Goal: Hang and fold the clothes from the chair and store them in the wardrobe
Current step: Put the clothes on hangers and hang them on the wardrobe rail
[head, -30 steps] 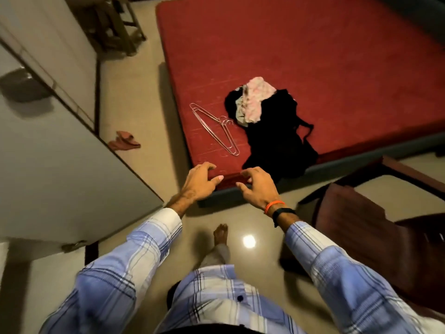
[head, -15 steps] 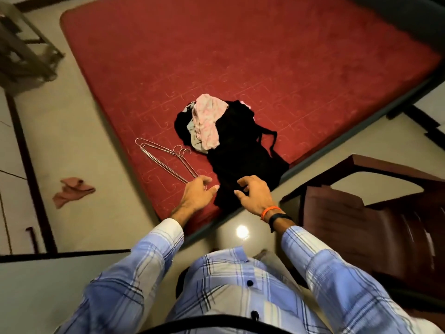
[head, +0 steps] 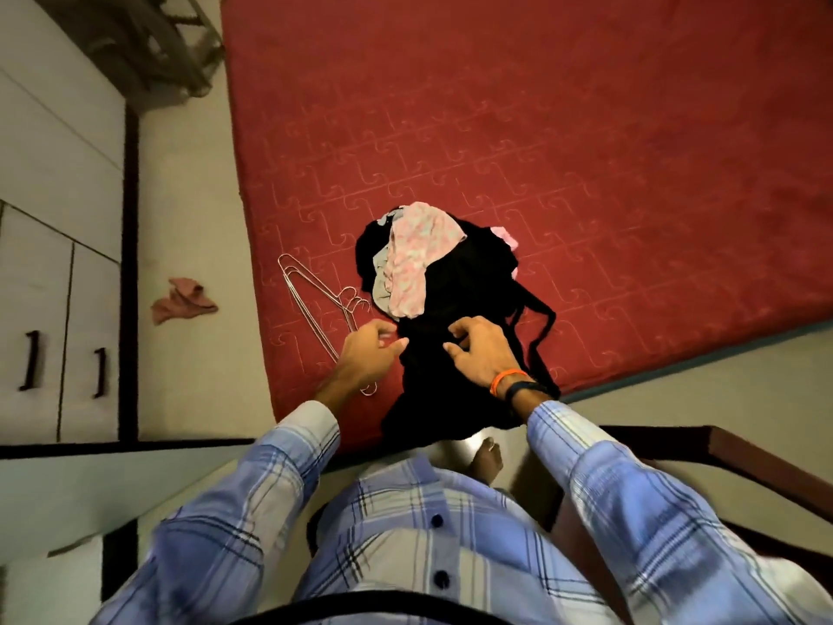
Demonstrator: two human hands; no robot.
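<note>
Black garment [head: 455, 309] heaped on the red bed [head: 541, 128], near its front edge, lower end spilling over that edge toward the floor. Pink patterned cloth [head: 417, 254] and a pale grey piece [head: 382, 281] piled on top of the black garment at its far end; dark straps [head: 538, 340] trailing off its right side. Wire hangers [head: 315, 304] flat on the bed just left of the black garment, bare, nothing hung on them. Judged from this: clothes brought over to the bed, but no folding or hanging done, nothing stored; sorting only beginning. White wardrobe [head: 58, 245] well left of the black garment, across a strip of floor, lower doors closed. Reddish rag [head: 184, 300] on that floor. Dark chair [head: 743, 462] just right of the garment's near end.

Left hand [head: 367, 358] at the black garment's left edge, over the hangers' lower end, fingers loosely curled, nothing visibly held. Right hand [head: 482, 349] on top of the black garment, fingers bent and spread, touching the cloth; no firm grip visible. Both arms reaching forward, in checked blue sleeves.
</note>
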